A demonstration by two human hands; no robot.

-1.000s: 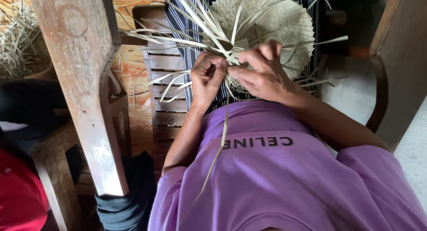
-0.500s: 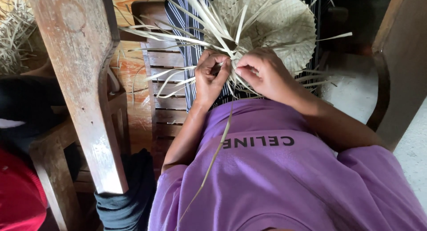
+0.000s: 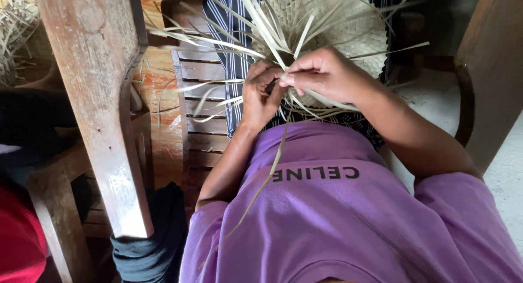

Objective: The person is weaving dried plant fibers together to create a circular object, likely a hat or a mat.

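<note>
Weaving in hand: left hand [image 3: 260, 95] and right hand [image 3: 321, 73] both pinched shut on pale strips [image 3: 239, 46] at near rim of woven piece [image 3: 348, 26], over lap. Next: tuck strip under neighbour, judged.

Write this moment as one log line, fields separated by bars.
left hand: holds strips | right hand: pinches strip | mat: on lap, half woven
</note>
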